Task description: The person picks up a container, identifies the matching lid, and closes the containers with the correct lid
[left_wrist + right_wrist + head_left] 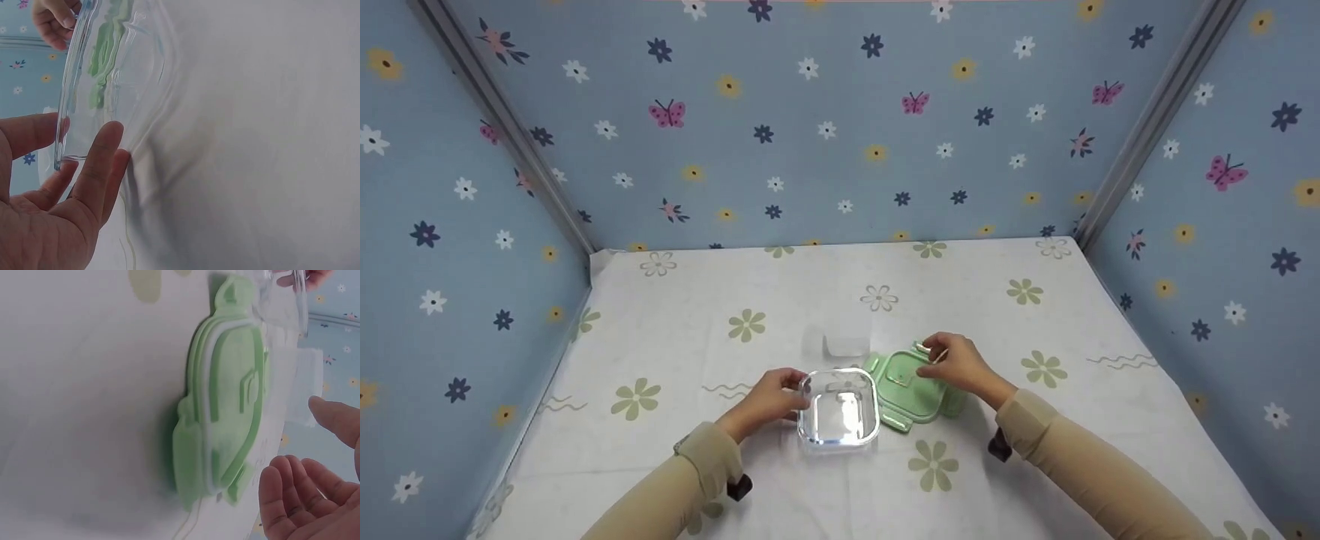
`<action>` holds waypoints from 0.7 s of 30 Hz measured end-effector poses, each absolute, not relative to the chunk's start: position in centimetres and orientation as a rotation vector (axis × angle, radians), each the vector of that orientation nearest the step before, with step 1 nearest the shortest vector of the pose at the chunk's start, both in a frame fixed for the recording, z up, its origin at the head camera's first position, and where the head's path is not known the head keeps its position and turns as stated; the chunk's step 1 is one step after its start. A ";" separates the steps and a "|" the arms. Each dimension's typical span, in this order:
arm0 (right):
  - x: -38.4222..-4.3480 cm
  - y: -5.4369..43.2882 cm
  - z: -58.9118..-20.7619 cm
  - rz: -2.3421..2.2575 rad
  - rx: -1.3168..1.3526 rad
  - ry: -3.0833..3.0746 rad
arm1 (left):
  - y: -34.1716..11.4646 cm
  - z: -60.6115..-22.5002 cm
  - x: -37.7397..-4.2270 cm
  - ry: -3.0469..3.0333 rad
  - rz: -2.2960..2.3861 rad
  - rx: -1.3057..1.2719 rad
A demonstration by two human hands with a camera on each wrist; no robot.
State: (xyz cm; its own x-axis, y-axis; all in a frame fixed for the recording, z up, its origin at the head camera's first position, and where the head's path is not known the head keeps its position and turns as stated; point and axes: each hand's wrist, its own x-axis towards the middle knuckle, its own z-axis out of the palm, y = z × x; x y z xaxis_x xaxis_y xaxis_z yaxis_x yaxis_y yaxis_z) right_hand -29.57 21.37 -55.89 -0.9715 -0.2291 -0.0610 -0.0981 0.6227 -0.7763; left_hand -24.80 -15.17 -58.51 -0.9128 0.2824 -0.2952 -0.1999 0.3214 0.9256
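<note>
At lower centre, the left hand (769, 400) pinches the box (838, 409), which too light a hold could let slip, while the empty right hand (962, 367) seemingly hovers above the lid (911, 390).

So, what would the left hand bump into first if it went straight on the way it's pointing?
The square clear container: the left hand seems to be touching its side, though the see-through walls make depth hard to judge.

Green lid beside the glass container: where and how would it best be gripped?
Probably by the flap farthest from the glass container, the right hand coming from the person's right and pinching it top and bottom: it juts outward from the green lid, while the container stands close by the opposite side.
</note>
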 end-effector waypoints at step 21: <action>-31.9 23.5 -58.1 -1.142 -0.097 2.653 | -15.2 -58.4 -24.9 2.195 1.590 0.063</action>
